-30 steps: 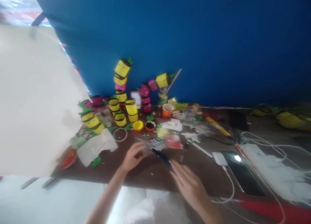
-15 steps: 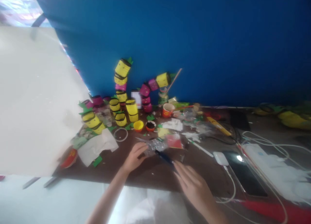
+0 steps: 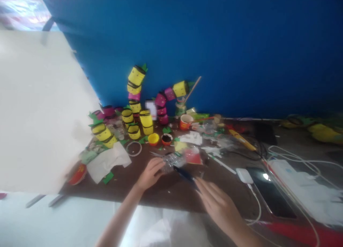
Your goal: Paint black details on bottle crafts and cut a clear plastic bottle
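My left hand (image 3: 150, 174) is closed on the left end of a clear ribbed plastic bottle piece (image 3: 173, 161) lying low over the brown table. In my right hand (image 3: 215, 200) is a slim dark blue handheld tool (image 3: 184, 174), its fingers wrapped about the near end. The tool's far tip meets or overlaps the near side of the plastic; blur hides whether it touches. Scissors blades (image 3: 157, 154) show just behind the left hand. A red card (image 3: 194, 157) lies to the right of the plastic.
Yellow and magenta banded cups (image 3: 146, 122) with green paper leaves stand at the back, some stacked into leaning columns. A yellow paint cup (image 3: 153, 139) and a dark paint cup (image 3: 166, 139) sit before them. Rightward lie a yellow cutter (image 3: 242, 140), phone (image 3: 270, 191) and power strip (image 3: 302, 190).
The view has shifted very slightly. The right hand and the dark blue tool have moved a little right and down; the left hand keeps its hold on the plastic.
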Demonstrator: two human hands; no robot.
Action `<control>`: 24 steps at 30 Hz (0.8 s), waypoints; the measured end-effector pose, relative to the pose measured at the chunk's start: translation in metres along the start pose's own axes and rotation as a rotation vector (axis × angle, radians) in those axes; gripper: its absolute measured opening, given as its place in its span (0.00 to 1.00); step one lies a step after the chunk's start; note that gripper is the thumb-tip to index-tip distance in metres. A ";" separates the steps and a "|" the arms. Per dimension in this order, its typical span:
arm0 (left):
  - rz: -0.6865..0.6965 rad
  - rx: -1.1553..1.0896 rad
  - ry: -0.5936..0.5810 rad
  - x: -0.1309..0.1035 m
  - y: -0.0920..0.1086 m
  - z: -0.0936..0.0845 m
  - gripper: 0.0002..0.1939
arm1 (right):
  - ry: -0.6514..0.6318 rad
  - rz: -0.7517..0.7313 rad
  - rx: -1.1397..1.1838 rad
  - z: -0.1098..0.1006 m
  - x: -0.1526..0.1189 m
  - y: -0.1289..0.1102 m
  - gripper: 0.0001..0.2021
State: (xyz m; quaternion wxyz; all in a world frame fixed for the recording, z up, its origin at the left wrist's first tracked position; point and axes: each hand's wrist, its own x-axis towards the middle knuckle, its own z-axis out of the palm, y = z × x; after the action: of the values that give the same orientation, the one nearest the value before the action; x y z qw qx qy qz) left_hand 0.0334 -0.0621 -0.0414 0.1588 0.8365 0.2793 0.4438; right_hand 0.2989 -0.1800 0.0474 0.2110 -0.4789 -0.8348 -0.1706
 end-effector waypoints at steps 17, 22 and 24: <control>-0.236 -0.036 -0.004 0.000 -0.002 -0.004 0.27 | 0.147 0.221 -0.203 0.010 -0.019 0.044 0.15; -0.313 -0.024 0.013 0.000 -0.002 -0.005 0.27 | 0.102 0.442 -0.402 0.031 -0.044 0.058 0.14; -0.341 -0.033 0.006 0.001 -0.002 -0.005 0.26 | 0.087 0.494 -0.430 0.038 -0.051 0.060 0.14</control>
State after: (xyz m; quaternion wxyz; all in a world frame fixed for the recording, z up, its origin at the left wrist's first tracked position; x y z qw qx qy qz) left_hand 0.0289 -0.0597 -0.0388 0.2446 0.7730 0.4105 0.4172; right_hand 0.3669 -0.1700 -0.0066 0.1756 -0.6929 -0.6284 -0.3069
